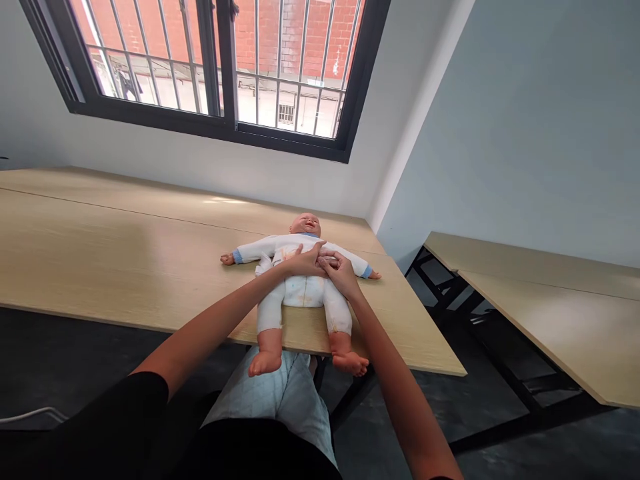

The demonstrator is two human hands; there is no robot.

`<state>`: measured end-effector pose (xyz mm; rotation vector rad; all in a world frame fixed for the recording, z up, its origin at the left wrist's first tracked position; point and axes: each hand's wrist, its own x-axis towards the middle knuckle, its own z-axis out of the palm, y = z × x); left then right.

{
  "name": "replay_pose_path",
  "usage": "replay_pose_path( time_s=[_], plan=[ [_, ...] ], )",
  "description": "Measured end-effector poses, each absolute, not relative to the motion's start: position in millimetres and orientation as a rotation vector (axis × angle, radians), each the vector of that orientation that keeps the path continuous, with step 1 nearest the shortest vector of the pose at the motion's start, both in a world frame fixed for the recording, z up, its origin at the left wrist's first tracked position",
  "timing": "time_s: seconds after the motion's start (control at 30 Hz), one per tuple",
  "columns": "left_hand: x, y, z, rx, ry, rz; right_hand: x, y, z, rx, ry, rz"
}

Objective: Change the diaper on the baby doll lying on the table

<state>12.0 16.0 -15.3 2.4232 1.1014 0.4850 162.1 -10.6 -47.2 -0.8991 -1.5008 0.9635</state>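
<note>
The doll [306,291] lies face up on the wooden surface [125,253], at its near edge towards the right end. Its head is at the far end. Both legs hang over the near edge, with the bare feet [264,363] clear of the wood. The arms are spread out to left and right.

It wears a white suit [270,310] with blue cuffs and a blue collar. The front is marked with faint yellowish stains.

The left hand [303,261] rests on the chest, fingers extended and loosely spread. The right hand [341,272] touches the chest just beside it, fingers bent inward. Whether they pinch the cloth cannot be told.

Both hands cover the chest front. A small white bunch [263,265] at the doll's left flank is hard to make out.
</note>
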Motion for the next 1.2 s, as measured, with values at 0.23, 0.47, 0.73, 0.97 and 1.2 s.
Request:
replay_pose_path(
  time_s=[0.23, 0.47, 0.73, 0.97, 1.2],
  plan=[
    [-15, 17, -16, 2.392, 0.833, 0.887, 165, -12, -52, -0.991, -1.685, 0.708],
    [-31, 1, -23, 2.498, 0.751, 0.934, 166, -10, -49, -0.885, -1.368, 0.964],
    [-32, -1, -27, 2.618, 0.797, 0.907, 174, -8, -45, -0.887, -1.3, 0.824],
    [-34, -2, -35, 2.631, 0.872, 0.888, 169, -16, -49, -0.999, -1.806, 0.467],
    [-37, 0, -42, 2.544, 0.817, 0.921, 173, -17, -46, -1.019, -1.822, 0.481]
  ],
)
